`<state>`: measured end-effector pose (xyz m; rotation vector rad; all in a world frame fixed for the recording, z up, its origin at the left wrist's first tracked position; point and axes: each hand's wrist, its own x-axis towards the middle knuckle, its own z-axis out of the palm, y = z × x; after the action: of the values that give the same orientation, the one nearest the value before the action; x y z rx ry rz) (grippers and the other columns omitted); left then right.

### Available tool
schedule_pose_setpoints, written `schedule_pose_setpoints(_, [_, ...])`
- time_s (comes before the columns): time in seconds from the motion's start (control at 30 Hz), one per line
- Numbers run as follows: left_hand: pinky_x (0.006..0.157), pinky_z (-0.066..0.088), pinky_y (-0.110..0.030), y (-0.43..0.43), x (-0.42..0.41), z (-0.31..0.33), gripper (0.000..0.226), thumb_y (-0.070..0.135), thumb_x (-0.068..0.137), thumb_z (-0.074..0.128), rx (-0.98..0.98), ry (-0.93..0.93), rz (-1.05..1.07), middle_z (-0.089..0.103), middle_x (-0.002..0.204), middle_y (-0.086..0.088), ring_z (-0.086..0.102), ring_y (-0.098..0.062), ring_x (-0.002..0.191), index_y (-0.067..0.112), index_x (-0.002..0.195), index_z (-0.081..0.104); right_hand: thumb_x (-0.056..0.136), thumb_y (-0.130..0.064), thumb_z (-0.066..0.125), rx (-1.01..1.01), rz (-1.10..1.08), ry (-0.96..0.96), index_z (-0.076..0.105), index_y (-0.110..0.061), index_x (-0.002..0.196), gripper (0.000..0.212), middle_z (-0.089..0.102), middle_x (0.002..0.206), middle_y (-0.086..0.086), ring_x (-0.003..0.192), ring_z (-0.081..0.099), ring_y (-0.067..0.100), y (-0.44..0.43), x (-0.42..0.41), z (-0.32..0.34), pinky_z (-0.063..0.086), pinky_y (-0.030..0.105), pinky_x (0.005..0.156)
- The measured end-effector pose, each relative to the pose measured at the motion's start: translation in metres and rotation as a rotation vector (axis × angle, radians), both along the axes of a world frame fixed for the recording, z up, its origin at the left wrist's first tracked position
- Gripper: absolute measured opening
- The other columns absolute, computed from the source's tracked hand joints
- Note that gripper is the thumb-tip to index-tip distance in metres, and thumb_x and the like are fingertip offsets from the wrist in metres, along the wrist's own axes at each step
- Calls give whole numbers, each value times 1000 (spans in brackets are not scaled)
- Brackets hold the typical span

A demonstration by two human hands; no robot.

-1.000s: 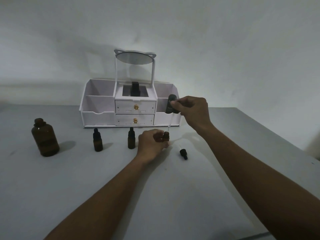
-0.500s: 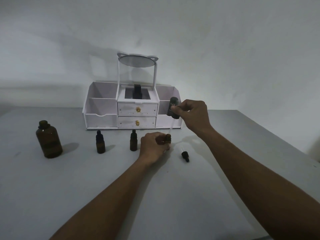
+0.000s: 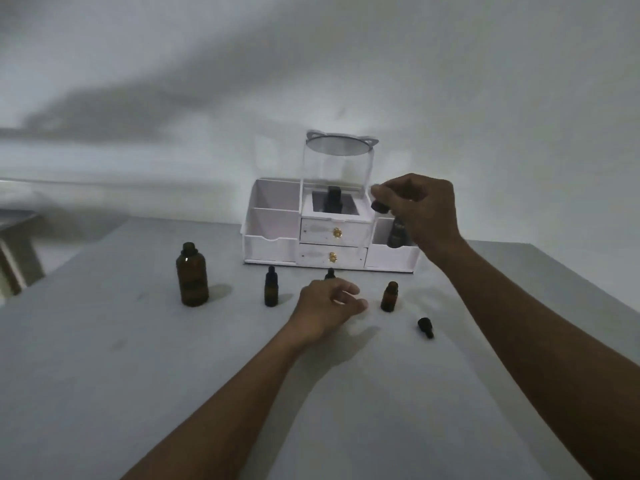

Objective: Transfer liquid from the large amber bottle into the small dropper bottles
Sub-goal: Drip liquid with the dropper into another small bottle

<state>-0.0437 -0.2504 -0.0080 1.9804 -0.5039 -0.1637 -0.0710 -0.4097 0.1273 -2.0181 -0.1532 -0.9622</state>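
Forearms reach out over the grey tabletop (image 3: 104, 375). Nearest lies a loose black dropper cap (image 3: 425, 327); just beyond it stands the uncapped small amber dropper bottle (image 3: 389, 296), with the left hand (image 3: 327, 306) hovering beside it, fingers loosely spread and holding nothing. Two capped small bottles (image 3: 271, 286) and the large amber glass bottle (image 3: 192, 274) stand further left. Farther back, the right hand (image 3: 420, 213) pinches a black dropper bulb (image 3: 380, 206) before the white drawer organiser (image 3: 277, 244). Unsteadied, that open bottle could tip if nudged.

The large amber bottle (image 3: 192, 276) is stood upright, well left of the left hand (image 3: 329, 304); an uncapped small dropper bottle (image 3: 389, 296) is seen upright just right of it.
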Motion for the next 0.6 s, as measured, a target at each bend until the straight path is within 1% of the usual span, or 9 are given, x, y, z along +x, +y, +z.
schedule_pose_setpoints(0.03, [80,54,-22,16,-2,-1,33,40,77,77,-1,11,-6,70,104,10,65,-4,89,30,107,68,84,-28,80,-1,30,-7,77,-22,84,7,76,73,-8,67,74,9,11,3,1,61,26,71])
schedule_pose_setpoints(0.1, [82,56,-24,49,-7,-1,30,38,78,76,-8,24,7,72,101,8,68,-6,89,28,105,69,84,-29,80,19,98,-13,76,-24,84,6,75,72,-10,66,73,3,35,7,3,58,19,67])
schedule_pose_setpoints(0.17, [81,56,-23,87,-10,-3,31,40,79,74,10,3,67,71,99,7,67,-6,87,27,107,70,85,-23,80,51,170,-4,77,-16,88,8,75,73,-6,64,72,0,62,12,3,56,14,65])
schedule_pose_setpoints(0.23, [82,57,-27,124,-9,-4,29,39,80,74,-4,3,153,72,97,6,68,-7,83,25,105,71,86,-21,79,64,217,21,78,-10,90,12,77,76,0,69,75,7,88,19,2,61,24,71])
schedule_pose_setpoints(0.3, [81,58,-31,160,-6,-7,23,36,79,76,-33,15,269,73,91,5,70,-9,77,25,98,72,85,-20,79,88,272,46,79,-11,91,11,78,77,3,73,76,17,113,29,-2,63,35,74])
schedule_pose_setpoints(0.37, [80,58,-32,190,0,-8,19,35,75,80,-56,5,388,73,87,6,70,-10,75,27,91,73,85,-19,79,122,319,74,79,-12,91,9,78,79,3,76,77,20,137,41,-5,63,38,73])
schedule_pose_setpoints(0.43, [76,56,-27,211,7,-8,20,33,71,83,-63,-26,473,72,86,7,69,-7,74,27,89,74,85,-20,79,135,338,90,78,-13,92,9,79,81,2,77,77,18,158,50,-7,63,36,74])
schedule_pose_setpoints(0.5, [71,52,-21,226,12,-7,27,31,70,84,-83,-63,539,72,85,8,67,-2,73,26,93,72,86,-21,79,145,361,94,78,-17,91,7,79,81,1,77,77,16,176,59,-9,64,34,74])
schedule_pose_setpoints(0.6, [72,48,-18,235,21,-6,46,29,71,84,-128,-78,596,68,99,6,65,-4,82,25,112,64,86,-22,79,175,382,91,76,-24,86,4,78,79,-4,76,77,13,195,71,-12,63,28,72])
